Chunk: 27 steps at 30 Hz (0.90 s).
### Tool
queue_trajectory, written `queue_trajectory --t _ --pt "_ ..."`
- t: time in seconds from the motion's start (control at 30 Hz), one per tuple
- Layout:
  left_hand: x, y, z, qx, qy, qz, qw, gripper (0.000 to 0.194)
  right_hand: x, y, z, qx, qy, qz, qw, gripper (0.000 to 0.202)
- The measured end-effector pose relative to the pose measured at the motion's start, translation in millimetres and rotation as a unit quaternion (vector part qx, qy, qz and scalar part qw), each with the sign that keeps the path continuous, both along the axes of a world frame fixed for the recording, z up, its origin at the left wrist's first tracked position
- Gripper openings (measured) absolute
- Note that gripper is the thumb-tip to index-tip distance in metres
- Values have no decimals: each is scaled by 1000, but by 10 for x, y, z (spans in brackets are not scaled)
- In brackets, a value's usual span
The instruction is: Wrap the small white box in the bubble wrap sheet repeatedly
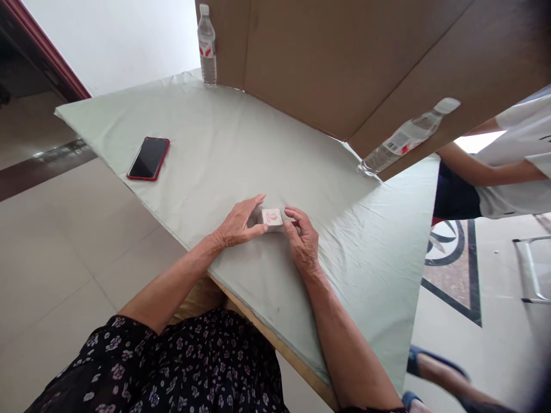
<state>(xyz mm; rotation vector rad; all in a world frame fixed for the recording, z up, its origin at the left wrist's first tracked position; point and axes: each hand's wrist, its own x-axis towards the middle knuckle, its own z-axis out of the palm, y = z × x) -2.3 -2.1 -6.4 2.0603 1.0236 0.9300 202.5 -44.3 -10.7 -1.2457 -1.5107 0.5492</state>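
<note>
A small white block-shaped pack with a red print on top [271,217] lies on the pale green tablecloth [206,143], between my two hands. On its left is my left hand [241,222], thumb and fingers spread apart, with the thumb tip by the pack's near left corner. To the right, my right hand [303,238] has its fingers curved and apart, thumb and forefinger close to the pack's right side. Whether the fingertips touch the pack I cannot tell. The pack's left side is partly in shadow.
A black phone in a red case [148,158] lies at the left. A tall cardboard panel [310,63] stands across the table, with one water bottle [207,49] at its left and another bottle [407,137] at its right. Beyond the panel, a person's arm [495,169] shows.
</note>
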Motion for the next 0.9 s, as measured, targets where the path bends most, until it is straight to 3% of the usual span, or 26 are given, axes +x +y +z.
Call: queue_trajectory --t 0.1,0.3,0.47,0.63,0.73,0.9 --pt "42 10 -7 7 14 19 1000 78 1 14 35 11 -19 6 1000 23" --pt "66 34 -7 3 -12 -12 1000 82 37 155 200 18 -126 42 991 20" --pt "57 44 6 -16 -16 -29 999 80 72 267 358 12 -241 80 967 15" --pt "50 49 26 -40 -29 -43 998 77 46 315 402 71 -337 69 936 15" --pt "68 48 35 -58 -32 -38 997 78 -2 335 355 115 -349 61 928 17" --pt "107 49 13 -59 -38 -21 997 71 -53 353 273 108 -274 42 955 14"
